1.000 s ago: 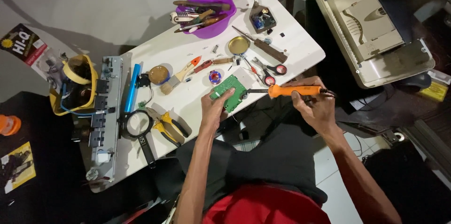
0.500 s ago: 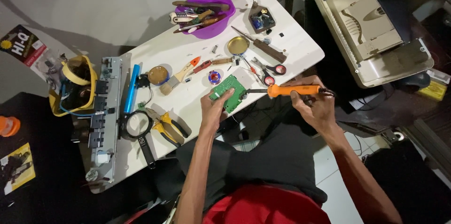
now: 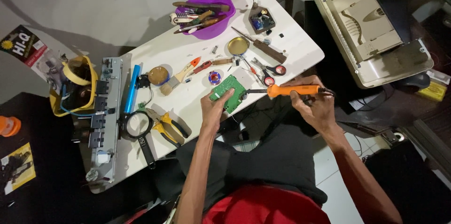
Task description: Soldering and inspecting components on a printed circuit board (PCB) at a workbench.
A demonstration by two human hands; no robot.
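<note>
Left hand (image 3: 213,109): fingers closed on the near edge of a small green circuit board (image 3: 229,93), pinning it at the front edge of the white table (image 3: 300,47), toward the right end

Right hand (image 3: 312,104): wrapped around the orange handle of a soldering iron (image 3: 286,91), off the table's front edge; the iron's long axis runs level, right to left, its dark tip reaching the board's right side, whether touching cannot be told

Relation: the board lies left of the right hand, straight along the iron's line; the left hand is the nearer of the two to the board, resting on it

Beside the board: red-handled scissors (image 3: 270,74) just behind the iron's tip; a round brass tin (image 3: 238,45) farther back; a small paintbrush (image 3: 181,74) to the left

Back edge: purple bowl (image 3: 209,12) filled with hand tools; iron stand with coiled holder (image 3: 259,15) near the back right corner

Front left: yellow-handled pliers (image 3: 167,125); a round magnifier (image 3: 136,124); a blue tube (image 3: 131,88) beside a grey metal chassis (image 3: 104,120) at the left end
</note>
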